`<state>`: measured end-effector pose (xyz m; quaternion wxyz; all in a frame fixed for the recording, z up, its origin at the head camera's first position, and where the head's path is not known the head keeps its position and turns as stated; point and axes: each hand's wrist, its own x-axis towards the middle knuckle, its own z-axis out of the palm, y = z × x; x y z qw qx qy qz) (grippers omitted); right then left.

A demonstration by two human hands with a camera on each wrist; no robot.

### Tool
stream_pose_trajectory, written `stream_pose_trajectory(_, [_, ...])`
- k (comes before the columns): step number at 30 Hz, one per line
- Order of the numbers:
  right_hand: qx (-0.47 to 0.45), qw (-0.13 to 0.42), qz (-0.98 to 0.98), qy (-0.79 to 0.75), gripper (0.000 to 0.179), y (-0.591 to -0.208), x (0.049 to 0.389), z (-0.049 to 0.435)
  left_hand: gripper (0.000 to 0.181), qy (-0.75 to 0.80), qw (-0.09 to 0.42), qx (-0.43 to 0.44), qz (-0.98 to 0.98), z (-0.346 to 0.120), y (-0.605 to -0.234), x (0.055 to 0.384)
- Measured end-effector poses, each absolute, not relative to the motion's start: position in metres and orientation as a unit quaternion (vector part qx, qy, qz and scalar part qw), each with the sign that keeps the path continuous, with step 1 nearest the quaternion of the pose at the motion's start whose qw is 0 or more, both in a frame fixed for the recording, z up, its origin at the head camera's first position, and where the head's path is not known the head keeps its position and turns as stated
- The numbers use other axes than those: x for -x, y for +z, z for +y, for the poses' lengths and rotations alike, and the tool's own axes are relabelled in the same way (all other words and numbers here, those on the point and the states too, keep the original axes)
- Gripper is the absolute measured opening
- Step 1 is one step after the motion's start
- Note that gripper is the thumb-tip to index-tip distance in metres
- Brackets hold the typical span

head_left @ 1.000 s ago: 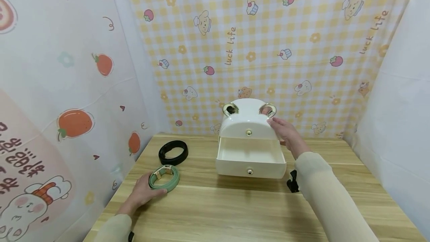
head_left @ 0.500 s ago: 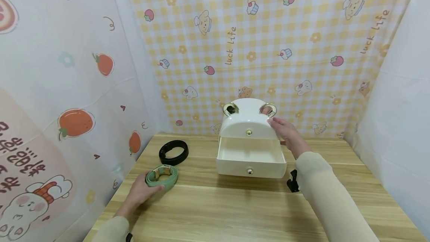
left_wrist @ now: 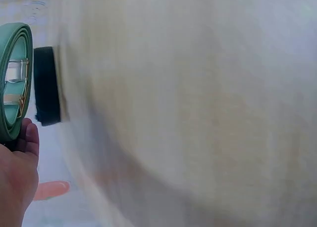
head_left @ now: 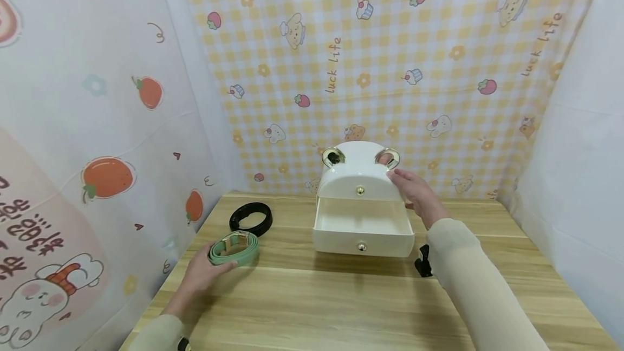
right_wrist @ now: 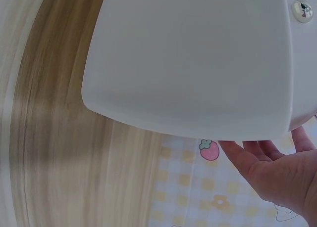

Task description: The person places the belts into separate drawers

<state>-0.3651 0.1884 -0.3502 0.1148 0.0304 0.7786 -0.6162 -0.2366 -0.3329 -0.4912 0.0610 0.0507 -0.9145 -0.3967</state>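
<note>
My left hand (head_left: pixel 197 275) grips a coiled green belt (head_left: pixel 247 256) with a gold-coloured buckle, thumb along its near side; it looks raised off the table. In the left wrist view the same green belt (left_wrist: pixel 14 31) is at the left edge, above the palm. On the table just behind is a coiled black belt (head_left: pixel 266 223). My right hand (head_left: pixel 418 193) touches the right side of a white two-drawer box (head_left: pixel 361 158), thumb near its upper edge. The box's lower drawer (head_left: pixel 336 244) is pulled out and has nothing visible in it. In the right wrist view, the fingertips are partly hidden behind the box.
Beneath everything is a wood-grain table (head_left: pixel 312 302). A checked cloth (head_left: pixel 292 123) hangs behind the box, and a white printed cloth (head_left: pixel 161 96) closes off the left. A small black object (head_left: pixel 423 265) shows beside my right sleeve.
The green belt has moved slightly left and upward in my left hand, now overlapping the black belt's near edge in the head view. My right hand and the box have stayed put.
</note>
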Motion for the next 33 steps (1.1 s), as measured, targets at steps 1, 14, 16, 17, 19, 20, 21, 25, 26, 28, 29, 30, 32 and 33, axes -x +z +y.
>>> stream_pose_trajectory(1, [-0.029,0.115,0.779,-0.616,0.074,-0.35,0.365,0.188,0.091,-0.4,0.062,-0.052,-0.913,-0.332,-0.488,0.236])
stream_pose_trajectory(14, [-0.019,0.111,0.775,-0.622,0.074,-0.355,0.367,0.188,0.089,-0.434,0.086,-0.023,-0.897,-0.306,-0.452,0.244])
stream_pose_trajectory(16, [-0.018,0.111,0.777,-0.619,0.074,-0.355,0.367,0.188,0.089,-0.434,0.087,-0.02,-0.897,-0.3,-0.446,0.245])
stream_pose_trajectory(17, [-0.019,0.111,0.777,-0.619,0.074,-0.355,0.367,0.188,0.09,-0.435,0.087,-0.019,-0.896,-0.297,-0.444,0.245])
stream_pose_trajectory(19, [-0.022,0.112,0.777,-0.619,0.075,-0.355,0.367,0.189,0.09,-0.437,0.088,-0.014,-0.895,-0.292,-0.439,0.246])
stream_pose_trajectory(20, [-0.024,0.112,0.777,-0.619,0.075,-0.355,0.367,0.189,0.09,-0.438,0.089,-0.01,-0.894,-0.29,-0.437,0.247])
stream_pose_trajectory(21, [-0.024,0.113,0.776,-0.62,0.075,-0.355,0.367,0.189,0.09,-0.442,0.091,-0.006,-0.892,-0.288,-0.435,0.247])
stream_pose_trajectory(25, [-0.031,0.115,0.774,-0.622,0.075,-0.354,0.367,0.189,0.088,-0.456,0.098,0.015,-0.885,-0.279,-0.427,0.25])
stream_pose_trajectory(26, [-0.032,0.114,0.774,-0.622,0.074,-0.354,0.367,0.189,0.088,-0.461,0.099,0.019,-0.881,-0.277,-0.425,0.251])
stream_pose_trajectory(28, [-0.033,0.113,0.774,-0.622,0.074,-0.354,0.367,0.189,0.087,-0.47,0.099,0.025,-0.877,-0.272,-0.422,0.252])
stream_pose_trajectory(29, [-0.032,0.112,0.774,-0.622,0.074,-0.354,0.368,0.19,0.086,-0.474,0.099,0.027,-0.875,-0.27,-0.42,0.253])
stream_pose_trajectory(30, [-0.032,0.112,0.774,-0.623,0.075,-0.354,0.368,0.19,0.086,-0.48,0.1,0.03,-0.871,-0.268,-0.419,0.253])
stream_pose_trajectory(32, [-0.033,0.11,0.773,-0.624,0.075,-0.354,0.369,0.189,0.085,-0.488,0.101,0.036,-0.866,-0.263,-0.414,0.255])
stream_pose_trajectory(33, [-0.033,0.11,0.772,-0.625,0.075,-0.354,0.369,0.189,0.083,-0.493,0.101,0.04,-0.863,-0.26,-0.412,0.256])
